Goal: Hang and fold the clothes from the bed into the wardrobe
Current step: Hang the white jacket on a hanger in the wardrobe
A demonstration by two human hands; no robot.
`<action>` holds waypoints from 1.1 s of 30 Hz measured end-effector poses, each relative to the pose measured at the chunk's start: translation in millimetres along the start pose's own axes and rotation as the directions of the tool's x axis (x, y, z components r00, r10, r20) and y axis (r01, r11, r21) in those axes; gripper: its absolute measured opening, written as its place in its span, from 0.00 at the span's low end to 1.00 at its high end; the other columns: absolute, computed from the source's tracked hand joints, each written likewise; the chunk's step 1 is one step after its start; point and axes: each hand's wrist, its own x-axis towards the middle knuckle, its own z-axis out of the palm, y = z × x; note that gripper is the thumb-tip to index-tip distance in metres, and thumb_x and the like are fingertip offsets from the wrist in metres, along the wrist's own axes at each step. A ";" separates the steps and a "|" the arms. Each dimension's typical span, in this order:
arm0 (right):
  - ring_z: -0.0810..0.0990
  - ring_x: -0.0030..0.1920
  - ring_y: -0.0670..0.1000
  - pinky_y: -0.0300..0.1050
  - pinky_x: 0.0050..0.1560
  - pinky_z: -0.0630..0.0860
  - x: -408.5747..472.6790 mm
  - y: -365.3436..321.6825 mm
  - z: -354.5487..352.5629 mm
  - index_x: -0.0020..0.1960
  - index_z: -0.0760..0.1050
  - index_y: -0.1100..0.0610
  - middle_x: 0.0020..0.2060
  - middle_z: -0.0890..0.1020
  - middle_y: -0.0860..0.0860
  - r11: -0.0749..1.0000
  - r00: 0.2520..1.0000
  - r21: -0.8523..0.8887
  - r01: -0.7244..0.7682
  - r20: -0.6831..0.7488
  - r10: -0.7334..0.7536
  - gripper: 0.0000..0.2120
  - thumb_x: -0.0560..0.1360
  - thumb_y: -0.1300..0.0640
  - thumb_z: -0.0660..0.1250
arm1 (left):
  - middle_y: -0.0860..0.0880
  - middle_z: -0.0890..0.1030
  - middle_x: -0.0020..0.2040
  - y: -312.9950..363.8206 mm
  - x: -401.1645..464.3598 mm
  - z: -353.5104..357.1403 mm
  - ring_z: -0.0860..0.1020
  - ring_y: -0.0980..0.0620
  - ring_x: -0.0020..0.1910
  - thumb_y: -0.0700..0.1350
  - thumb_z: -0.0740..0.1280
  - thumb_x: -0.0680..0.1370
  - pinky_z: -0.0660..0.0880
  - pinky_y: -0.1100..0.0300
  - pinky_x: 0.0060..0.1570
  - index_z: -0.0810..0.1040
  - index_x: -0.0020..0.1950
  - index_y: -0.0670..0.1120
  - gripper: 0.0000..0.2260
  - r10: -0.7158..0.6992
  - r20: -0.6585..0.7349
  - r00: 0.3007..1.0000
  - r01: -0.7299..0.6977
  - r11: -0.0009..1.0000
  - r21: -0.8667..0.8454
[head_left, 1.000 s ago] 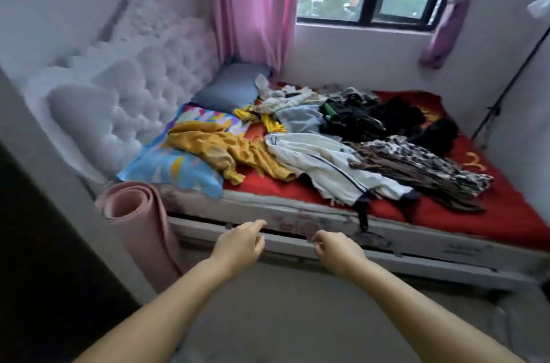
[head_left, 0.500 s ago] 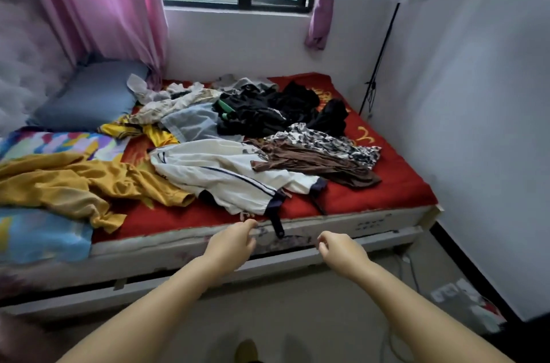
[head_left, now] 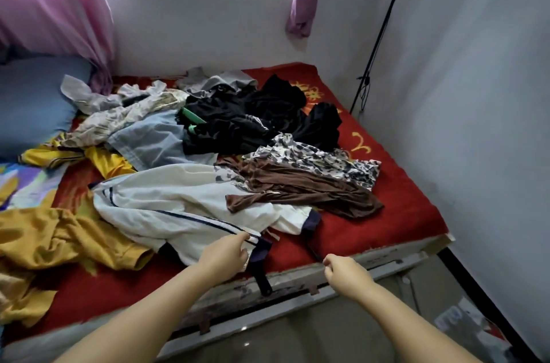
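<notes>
The left hand [head_left: 226, 255] pinches the hem of the white navy-striped garment [head_left: 178, 208] lying at the near edge of the red bed [head_left: 401, 208], while the right hand [head_left: 346, 273] hovers curled and empty just beside the bed's edge.

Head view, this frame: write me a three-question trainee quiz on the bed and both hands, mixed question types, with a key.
1. True or false: the left hand is at the hem of the white garment with navy trim.
2. Multiple choice: which garment lies partly on top of that white one? A. the brown top B. the mustard-yellow garment C. the black clothes
3. Fill in: the right hand, fingers curled, is above the bed's near ____.

Key: 1. true. 2. A. 3. edge; whether it holds the navy strap there cannot be told.
</notes>
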 end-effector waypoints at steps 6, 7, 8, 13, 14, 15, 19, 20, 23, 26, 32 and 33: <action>0.77 0.59 0.56 0.45 0.52 0.72 109.4 -34.4 -22.4 0.63 0.73 0.53 0.60 0.78 0.53 0.991 0.989 -0.069 0.118 0.093 -0.111 0.16 0.79 0.53 0.55 | 0.51 0.79 0.51 -41.2 64.6 -6.1 0.76 0.51 0.46 0.46 0.56 0.80 0.69 0.58 0.38 0.66 0.72 0.51 0.19 -0.142 0.025 0.989 0.143 0.989 -0.047; 0.77 0.58 0.57 0.45 0.50 0.72 129.9 -41.0 -27.7 0.62 0.73 0.54 0.60 0.79 0.54 0.986 0.984 -0.082 0.147 0.109 -0.138 0.15 0.79 0.53 0.54 | 0.52 0.77 0.47 -48.7 75.4 -8.5 0.74 0.52 0.42 0.46 0.56 0.80 0.67 0.58 0.35 0.66 0.71 0.51 0.19 -0.181 0.016 0.983 0.181 0.981 -0.074; 0.77 0.58 0.57 0.45 0.49 0.71 152.0 -49.6 -34.2 0.61 0.73 0.54 0.59 0.79 0.55 0.980 0.980 -0.095 0.174 0.117 -0.163 0.15 0.79 0.53 0.54 | 0.53 0.76 0.45 -56.9 87.4 -12.3 0.73 0.53 0.40 0.46 0.56 0.80 0.66 0.59 0.33 0.67 0.71 0.50 0.18 -0.217 0.002 0.976 0.216 0.972 -0.098; 0.77 0.59 0.57 0.46 0.51 0.72 238.9 -119.9 -53.6 0.58 0.74 0.56 0.58 0.79 0.56 0.926 0.934 -0.171 0.336 0.184 -0.305 0.13 0.79 0.54 0.55 | 0.51 0.80 0.49 -102.8 127.2 -30.6 0.76 0.52 0.43 0.46 0.55 0.80 0.68 0.57 0.35 0.70 0.67 0.51 0.15 -0.363 -0.039 0.931 0.349 0.915 -0.203; 0.77 0.58 0.57 0.46 0.51 0.72 250.0 -134.6 -52.7 0.58 0.73 0.57 0.58 0.79 0.57 0.914 0.923 -0.180 0.363 0.202 -0.327 0.13 0.79 0.55 0.55 | 0.51 0.80 0.49 -112.0 130.6 -30.6 0.76 0.52 0.43 0.46 0.56 0.80 0.69 0.57 0.36 0.70 0.67 0.51 0.15 -0.385 -0.040 0.922 0.368 0.903 -0.223; 0.77 0.58 0.58 0.47 0.50 0.71 262.0 -152.3 -48.5 0.57 0.73 0.58 0.58 0.79 0.57 0.896 0.906 -0.191 0.401 0.224 -0.358 0.12 0.79 0.55 0.55 | 0.51 0.80 0.50 -124.4 133.8 -29.9 0.76 0.52 0.44 0.46 0.56 0.80 0.69 0.57 0.36 0.70 0.68 0.50 0.16 -0.414 -0.036 0.910 0.393 0.886 -0.245; 0.78 0.55 0.58 0.45 0.44 0.69 304.2 -230.3 -20.6 0.54 0.74 0.57 0.54 0.80 0.56 0.845 0.848 -0.188 0.501 0.305 -0.434 0.11 0.77 0.58 0.55 | 0.47 0.80 0.55 -188.1 147.7 -23.4 0.77 0.47 0.52 0.45 0.57 0.80 0.72 0.56 0.44 0.70 0.69 0.48 0.17 -0.539 -0.024 0.842 0.500 0.797 -0.340; 0.78 0.56 0.58 0.46 0.47 0.72 314.1 -250.3 -10.7 0.57 0.74 0.57 0.55 0.80 0.57 0.839 0.836 -0.175 0.516 0.316 -0.448 0.13 0.78 0.58 0.55 | 0.46 0.80 0.54 -207.0 153.3 -21.5 0.78 0.46 0.52 0.45 0.57 0.80 0.73 0.56 0.46 0.70 0.68 0.47 0.17 -0.576 -0.024 0.817 0.526 0.762 -0.377; 0.74 0.61 0.58 0.49 0.57 0.73 341.7 -302.5 24.8 0.66 0.71 0.58 0.63 0.75 0.57 0.836 0.826 -0.143 0.529 0.313 -0.469 0.18 0.79 0.58 0.53 | 0.43 0.75 0.60 -262.6 173.0 -12.5 0.75 0.44 0.56 0.46 0.58 0.80 0.72 0.54 0.52 0.70 0.67 0.44 0.17 -0.707 -0.008 0.707 0.610 0.616 -0.498; 0.67 0.67 0.58 0.50 0.61 0.70 370.2 -348.6 67.4 0.72 0.64 0.57 0.68 0.67 0.57 0.834 0.824 -0.123 0.538 0.284 -0.490 0.20 0.80 0.56 0.55 | 0.41 0.66 0.69 -319.6 194.5 4.2 0.69 0.41 0.65 0.50 0.61 0.80 0.69 0.51 0.61 0.63 0.72 0.44 0.23 -0.831 0.058 0.554 0.661 0.396 -0.637; 0.57 0.74 0.56 0.55 0.70 0.61 417.7 -395.6 130.5 0.77 0.53 0.54 0.75 0.58 0.55 0.856 0.855 -0.164 0.490 0.283 -0.435 0.34 0.78 0.43 0.62 | 0.41 0.59 0.76 -400.9 228.4 28.7 0.62 0.40 0.72 0.53 0.67 0.76 0.64 0.49 0.68 0.47 0.78 0.43 0.40 -0.920 0.270 0.284 0.523 -0.088 -0.848; 0.60 0.73 0.56 0.56 0.69 0.63 421.4 -395.8 141.4 0.76 0.55 0.53 0.72 0.61 0.55 0.852 0.852 -0.200 0.483 0.332 -0.405 0.31 0.78 0.44 0.61 | 0.41 0.59 0.76 -409.9 228.8 34.1 0.62 0.40 0.72 0.53 0.68 0.76 0.64 0.48 0.68 0.45 0.78 0.44 0.41 -0.918 0.298 0.263 0.512 -0.129 -0.849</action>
